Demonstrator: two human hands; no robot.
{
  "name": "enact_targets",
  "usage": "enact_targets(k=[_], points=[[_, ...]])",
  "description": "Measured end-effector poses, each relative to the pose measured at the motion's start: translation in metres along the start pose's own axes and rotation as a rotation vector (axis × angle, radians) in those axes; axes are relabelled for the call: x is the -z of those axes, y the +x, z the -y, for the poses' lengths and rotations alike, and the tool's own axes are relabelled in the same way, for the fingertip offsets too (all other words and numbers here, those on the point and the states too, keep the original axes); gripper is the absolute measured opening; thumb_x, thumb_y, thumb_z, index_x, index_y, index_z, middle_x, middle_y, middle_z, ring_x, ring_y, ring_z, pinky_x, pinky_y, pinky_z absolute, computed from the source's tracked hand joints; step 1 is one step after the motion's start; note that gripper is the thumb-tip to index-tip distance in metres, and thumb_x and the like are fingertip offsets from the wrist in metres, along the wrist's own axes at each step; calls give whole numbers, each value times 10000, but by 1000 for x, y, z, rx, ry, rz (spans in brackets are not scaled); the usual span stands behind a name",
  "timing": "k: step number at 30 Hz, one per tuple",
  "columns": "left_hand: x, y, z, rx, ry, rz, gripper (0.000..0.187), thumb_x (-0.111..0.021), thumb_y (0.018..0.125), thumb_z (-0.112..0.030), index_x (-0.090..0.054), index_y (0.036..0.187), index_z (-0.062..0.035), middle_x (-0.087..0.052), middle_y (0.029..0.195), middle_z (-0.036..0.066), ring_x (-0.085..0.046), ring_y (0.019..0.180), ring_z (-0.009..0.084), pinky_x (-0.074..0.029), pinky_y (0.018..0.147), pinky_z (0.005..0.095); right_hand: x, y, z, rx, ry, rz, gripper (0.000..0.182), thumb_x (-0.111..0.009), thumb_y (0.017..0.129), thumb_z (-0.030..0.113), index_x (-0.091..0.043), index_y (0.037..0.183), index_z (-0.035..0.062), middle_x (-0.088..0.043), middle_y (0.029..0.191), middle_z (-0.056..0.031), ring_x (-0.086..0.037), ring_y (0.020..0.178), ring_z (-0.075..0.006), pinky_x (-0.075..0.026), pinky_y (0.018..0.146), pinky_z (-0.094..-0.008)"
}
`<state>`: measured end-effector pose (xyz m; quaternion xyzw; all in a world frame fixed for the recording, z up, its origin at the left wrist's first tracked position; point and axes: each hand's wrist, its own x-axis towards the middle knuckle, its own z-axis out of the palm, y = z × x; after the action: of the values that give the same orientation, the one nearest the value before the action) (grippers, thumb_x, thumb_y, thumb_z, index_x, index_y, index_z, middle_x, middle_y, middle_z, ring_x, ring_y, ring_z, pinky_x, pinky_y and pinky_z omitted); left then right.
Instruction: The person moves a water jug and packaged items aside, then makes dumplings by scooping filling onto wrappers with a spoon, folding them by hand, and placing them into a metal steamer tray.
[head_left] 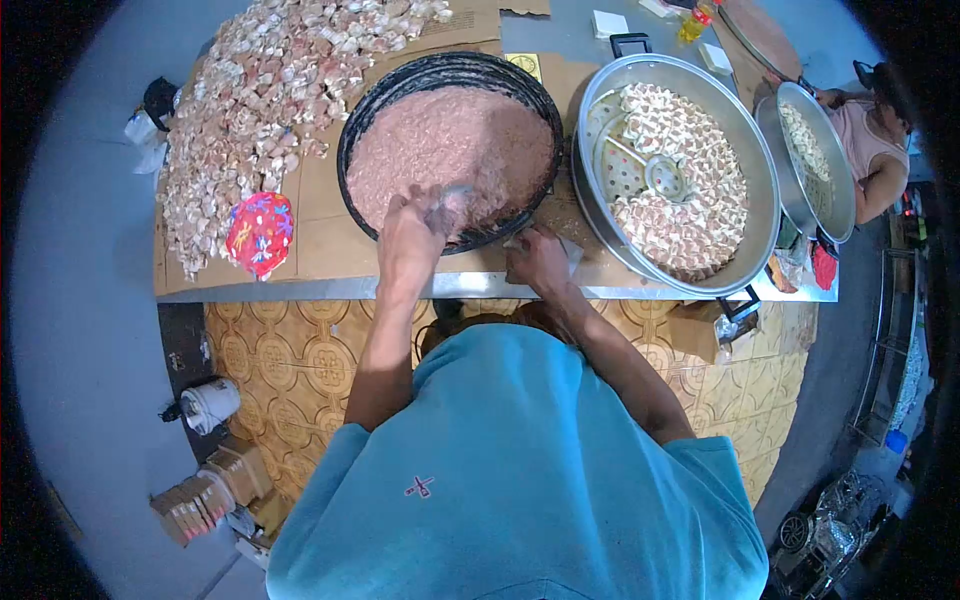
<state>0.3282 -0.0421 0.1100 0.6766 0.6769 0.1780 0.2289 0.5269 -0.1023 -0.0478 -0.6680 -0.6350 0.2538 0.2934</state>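
My left hand point(412, 236) reaches over the near rim of a round black tub point(345, 165). Its fingers are closed at the surface of pink minced filling point(445, 135); a pale, shiny bit shows by the fingertips, too blurred to name. Close to the table's front edge, right of the tub, is my right hand point(543, 262), fingers curled down. A thin whitish piece point(572, 254) shows beside it, and what the fingers hold is hidden. Further right, a large metal steamer pot point(765, 190) contains many small folded dumplings point(690, 215) on a perforated tray.
Dumpling-like pieces point(270, 90) are spread over cardboard at the left, beside a red patterned cloth point(260, 235). Another person point(880, 165) stands at the right by a second steamer pot point(845, 205). A yellow bottle point(692, 27) stands at the back.
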Motion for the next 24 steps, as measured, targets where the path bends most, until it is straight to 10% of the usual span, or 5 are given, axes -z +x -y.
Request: enact_targets(k=[6, 9, 16, 24], points=[[-58, 2, 64, -427, -38, 79, 235, -649, 750, 23, -749, 944, -64, -698, 1064, 182, -688, 937, 325, -539, 822, 377, -6, 7, -7, -47, 86, 48, 206, -644, 799, 175, -680, 817, -27, -664, 813, -246, -665, 790, -392, -516, 735, -466], [-20, -6, 32, -4, 25, 140, 164, -686, 779, -72, -751, 929, -84, -704, 971, 186, -698, 865, 332, -548, 758, 399, 22, 5, 8, -184, 276, 171, 215, -626, 805, 163, -641, 877, -38, -651, 850, -265, -626, 819, -443, -512, 743, -468], [-42, -6, 29, 22, -12, 170, 160, -644, 745, -75, -734, 877, -74, -705, 853, 177, -692, 832, 360, -556, 744, 420, 50, -26, -22, -404, 1204, 15, 90, -553, 928, 88, -611, 940, 20, -625, 1062, -65, -565, 936, -112, -475, 845, -306], [-34, -4, 16, 106, -158, 232, 175, -691, 795, -112, -767, 943, -58, -725, 837, 178, -716, 752, 266, -550, 719, 341, 72, -28, -3, -550, 1849, 69, 398, -381, 1025, 283, -550, 1250, 2, -636, 1215, -142, -619, 1125, -294, -463, 1025, -488]])
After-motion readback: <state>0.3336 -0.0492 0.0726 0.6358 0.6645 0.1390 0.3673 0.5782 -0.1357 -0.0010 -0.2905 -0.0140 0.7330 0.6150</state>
